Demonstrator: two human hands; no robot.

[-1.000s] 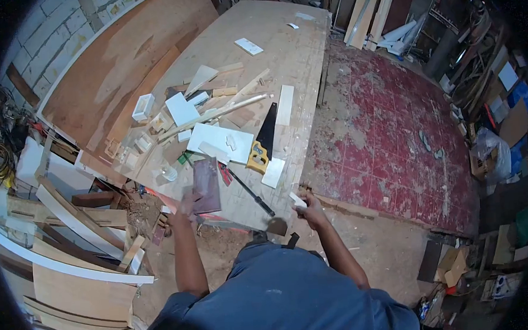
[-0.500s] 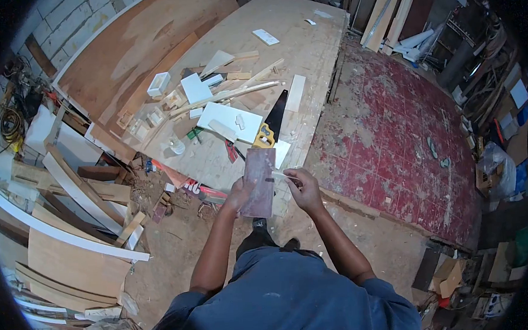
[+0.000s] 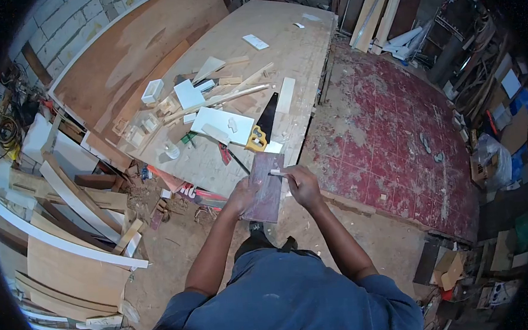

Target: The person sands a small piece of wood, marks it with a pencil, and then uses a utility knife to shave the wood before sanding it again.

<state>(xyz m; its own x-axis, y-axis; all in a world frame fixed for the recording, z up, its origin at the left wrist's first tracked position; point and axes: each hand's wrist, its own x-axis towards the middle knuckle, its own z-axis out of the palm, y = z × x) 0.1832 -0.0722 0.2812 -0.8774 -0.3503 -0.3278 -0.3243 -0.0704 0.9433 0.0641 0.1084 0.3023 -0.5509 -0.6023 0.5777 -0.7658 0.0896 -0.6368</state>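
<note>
My left hand (image 3: pixel 240 198) grips the left edge of a flat, dark reddish-brown board (image 3: pixel 267 197), dusted pale in places. The board is held in front of my body near the table's front edge. My right hand (image 3: pixel 303 188) pinches a small whitish strip (image 3: pixel 277 172), whose end lies over the board's right half. Just beyond the board, a handsaw (image 3: pixel 266 126) with a yellow handle and black blade rests on the table, partly beside a white panel (image 3: pixel 214 121).
The wooden worktable (image 3: pixel 275 30) carries wood offcuts, white pieces, a red-and-black tool (image 3: pixel 224 154) and a clear container (image 3: pixel 172 150). A raised red tiled floor (image 3: pixel 387 117) lies to the right. Boards and curved strips (image 3: pixel 71 247) lean at the left.
The board has tilted slightly, its top edge leaning rightward. My right hand has shifted the strip a little across the board. The whole view has shifted slightly.
</note>
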